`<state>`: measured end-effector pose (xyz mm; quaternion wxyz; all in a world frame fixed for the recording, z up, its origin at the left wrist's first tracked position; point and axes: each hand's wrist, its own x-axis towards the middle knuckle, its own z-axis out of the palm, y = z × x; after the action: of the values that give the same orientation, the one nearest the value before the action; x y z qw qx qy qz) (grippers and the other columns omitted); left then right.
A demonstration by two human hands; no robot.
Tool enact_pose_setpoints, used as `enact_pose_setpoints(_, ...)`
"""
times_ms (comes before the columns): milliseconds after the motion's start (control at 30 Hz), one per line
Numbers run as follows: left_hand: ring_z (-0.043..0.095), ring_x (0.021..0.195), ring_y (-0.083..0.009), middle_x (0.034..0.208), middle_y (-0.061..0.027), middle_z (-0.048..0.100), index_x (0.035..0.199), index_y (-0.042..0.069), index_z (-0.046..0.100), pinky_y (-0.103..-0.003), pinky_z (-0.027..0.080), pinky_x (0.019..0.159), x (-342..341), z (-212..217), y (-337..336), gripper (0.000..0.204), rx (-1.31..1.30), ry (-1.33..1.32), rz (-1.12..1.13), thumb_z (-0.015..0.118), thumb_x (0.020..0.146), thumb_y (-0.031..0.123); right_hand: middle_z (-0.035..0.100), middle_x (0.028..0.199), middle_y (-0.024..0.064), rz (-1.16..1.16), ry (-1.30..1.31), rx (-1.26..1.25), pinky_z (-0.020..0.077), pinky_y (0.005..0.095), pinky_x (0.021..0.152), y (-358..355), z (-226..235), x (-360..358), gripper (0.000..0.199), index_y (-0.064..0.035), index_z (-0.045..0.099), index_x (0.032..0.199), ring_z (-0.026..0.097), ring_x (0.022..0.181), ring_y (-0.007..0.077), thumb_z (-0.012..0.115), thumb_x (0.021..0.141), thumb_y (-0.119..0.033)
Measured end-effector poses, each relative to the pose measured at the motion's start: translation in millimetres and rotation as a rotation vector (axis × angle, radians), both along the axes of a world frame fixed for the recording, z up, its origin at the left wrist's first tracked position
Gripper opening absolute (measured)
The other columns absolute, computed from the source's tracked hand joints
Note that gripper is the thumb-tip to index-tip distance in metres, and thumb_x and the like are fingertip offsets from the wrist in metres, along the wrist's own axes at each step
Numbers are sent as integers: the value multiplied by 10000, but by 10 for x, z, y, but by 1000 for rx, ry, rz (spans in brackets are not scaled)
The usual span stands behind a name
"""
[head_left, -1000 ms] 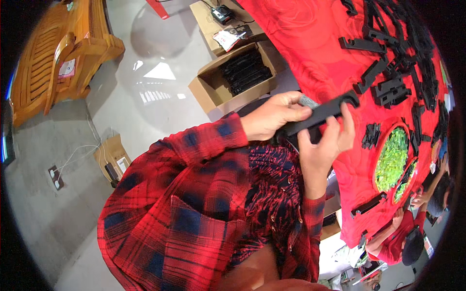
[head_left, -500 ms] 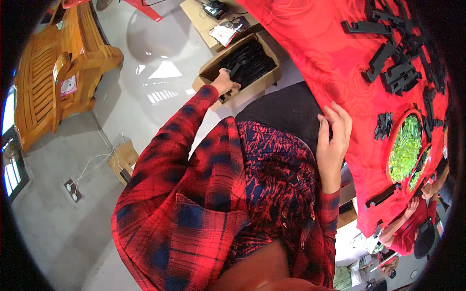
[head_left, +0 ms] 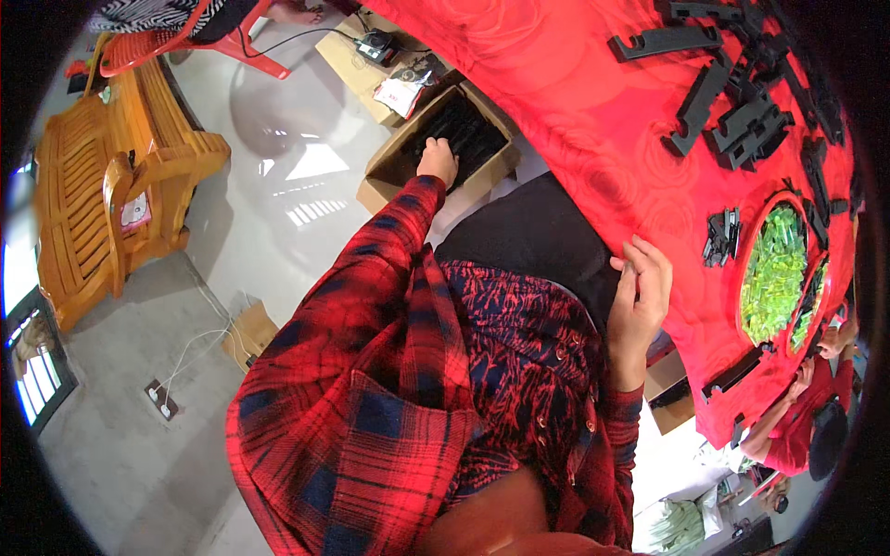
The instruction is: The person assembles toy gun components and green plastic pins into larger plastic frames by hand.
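Note:
My left hand (head_left: 438, 161) reaches into an open cardboard box (head_left: 482, 179) on the left, over long black plastic parts (head_left: 464, 130) lined up inside. Its fingers are curled down, and whatever they grip, if anything, is hidden. My right hand (head_left: 642, 301) hovers by the edge of the red-covered table (head_left: 593, 120), fingers loosely bent and apart, holding nothing. Beyond it on the cloth lie a small bunch of black pieces (head_left: 721, 237) and a red-rimmed tray (head_left: 744, 320) full of green-yellow clear pieces.
Large black plastic parts (head_left: 667, 42) are heaped at the table's far right. A red plastic chair (head_left: 213, 46) and wooden bench (head_left: 111, 185) stand left. A charger-like device (head_left: 375, 46) sits on another cardboard box. Another person in red (head_left: 788, 435) works at the lower right.
My left hand has gone from the near side of the box further in, its fingers now curled. My right fingers have bent slightly more. The view has shifted, showing more of the red chair.

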<state>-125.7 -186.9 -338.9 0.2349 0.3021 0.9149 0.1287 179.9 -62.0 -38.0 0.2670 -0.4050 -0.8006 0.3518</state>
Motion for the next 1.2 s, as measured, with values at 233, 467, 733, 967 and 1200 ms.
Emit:
enact_pose_setpoints(233, 612, 1055, -398, 1112, -203, 616, 1052, 26, 624, -487, 522, 899, 83, -8, 133, 332, -24, 151, -103, 750, 844, 252, 616, 1147, 193, -10, 18, 17, 594, 320, 775, 111, 26, 134, 254, 54, 665, 1086, 680, 877, 229, 511, 902, 138)
enact_pose_setpoints(467, 651, 967, -365, 989, -163, 639, 953, 71, 607, -490, 553, 788, -193, -372, 68, 268, -44, 371, -194, 773, 793, 208, 643, 1093, 199, 9, 12, -1, 570, 355, 814, 152, 182, 124, 266, 26, 646, 1070, 667, 930, 294, 512, 865, 131)
enact_pose_setpoints(733, 609, 1050, -392, 1064, -178, 638, 1188, 54, 606, -481, 511, 876, -232, -13, 130, 441, 36, 218, -137, 750, 798, 204, 617, 1102, 187, -5, 127, -4, 579, 323, 776, 194, 185, 112, 318, 42, 644, 1085, 677, 856, 256, 520, 832, 191)
enact_pose_setpoints(967, 581, 956, -198, 1066, -109, 628, 1206, -42, 613, -340, 470, 879, -33, 2238, 695, 279, 872, -136, 211, 596, 964, 96, 610, 1058, 163, -34, 229, -112, 569, 314, 735, 425, 187, 192, 304, 31, 638, 1096, 669, 858, 258, 533, 847, 170)
enact_pose_setpoints(1200, 628, 997, -377, 1100, -197, 639, 1351, 18, 499, -449, 512, 818, 868, 3312, 2296, 578, 678, 61, -485, 707, 892, 300, 630, 964, 136, -5, 172, -119, 519, 382, 742, 574, 183, 118, 218, -14, 646, 1095, 643, 859, 316, 566, 899, 37)
